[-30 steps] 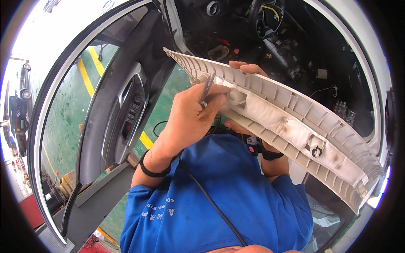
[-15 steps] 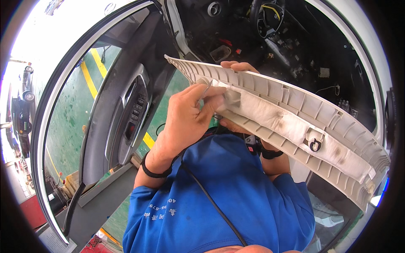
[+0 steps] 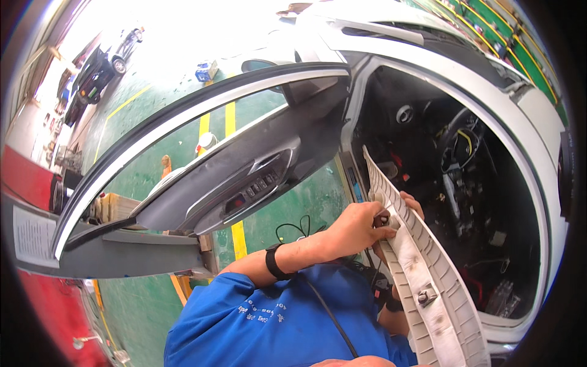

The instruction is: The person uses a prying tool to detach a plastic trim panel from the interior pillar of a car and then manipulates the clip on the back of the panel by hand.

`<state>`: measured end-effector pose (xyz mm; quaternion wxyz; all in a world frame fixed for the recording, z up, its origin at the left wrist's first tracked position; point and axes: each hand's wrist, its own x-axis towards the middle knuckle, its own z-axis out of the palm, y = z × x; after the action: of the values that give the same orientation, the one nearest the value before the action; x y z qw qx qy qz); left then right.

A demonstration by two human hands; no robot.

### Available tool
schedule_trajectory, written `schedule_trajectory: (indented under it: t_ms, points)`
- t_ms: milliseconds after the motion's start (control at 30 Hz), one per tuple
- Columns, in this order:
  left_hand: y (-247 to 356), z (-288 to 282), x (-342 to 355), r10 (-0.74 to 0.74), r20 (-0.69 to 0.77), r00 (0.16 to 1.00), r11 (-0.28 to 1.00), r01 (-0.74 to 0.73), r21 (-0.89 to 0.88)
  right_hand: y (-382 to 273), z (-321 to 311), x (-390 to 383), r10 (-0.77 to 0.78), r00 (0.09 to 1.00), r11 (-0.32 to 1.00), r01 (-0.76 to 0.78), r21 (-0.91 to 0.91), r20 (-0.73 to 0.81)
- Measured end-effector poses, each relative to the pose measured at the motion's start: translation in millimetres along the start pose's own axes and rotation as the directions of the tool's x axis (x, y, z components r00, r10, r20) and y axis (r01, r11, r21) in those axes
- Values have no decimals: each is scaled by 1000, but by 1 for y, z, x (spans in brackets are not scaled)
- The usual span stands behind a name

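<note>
Trim panel, long, curved and off-white with ribbed edges, is held in front of the person's body, slanting from upper middle to lower right beside a white car's open doorway. Its inner face is turned to the viewer. A strip of white padding with small dark smudges runs along it, and a dark round clip sits in a bracket about midway down.

The right hand is mostly hidden behind the panel; its fingers curl over the far edge, clamped on it. The left hand reaches in from the left, thumb and fingers bent close around a fitting near the panel's upper end. Whether those fingertips are closed on something I cannot tell. A black wristband circles the left wrist.

The person wears a blue shirt, with a black cable lying across it. To the left stands the open car door, grey inside, with a row of window switches. Inside the dark cabin is a steering wheel. The floor is green with yellow stripes.
</note>
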<state>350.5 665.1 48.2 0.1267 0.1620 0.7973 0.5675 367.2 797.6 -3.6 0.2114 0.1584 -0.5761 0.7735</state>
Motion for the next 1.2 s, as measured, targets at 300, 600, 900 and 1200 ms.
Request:
schedule_trajectory:
  t_ms: [300, 600, 900, 1200]
  points:
    - [-20, 10, -6, 214, -160, 964, 971, -192, 145, -17, -4, 7, 229, 968, 969, -216, -124, 105]
    - [-16, -1, -5, 159, -49, 986, 975, -149, 165, -18, -9, 5, 211, 966, 951, -168, -259, 148]
    - [-17, 7, -4, 185, 68, 980, 925, -197, 323, -9, -15, 3, 205, 963, 972, -181, -148, 173]
    - [-27, 12, -7, 274, 19, 962, 889, -260, 378, 36, -43, -1, 62, 976, 998, -65, 8, 210]
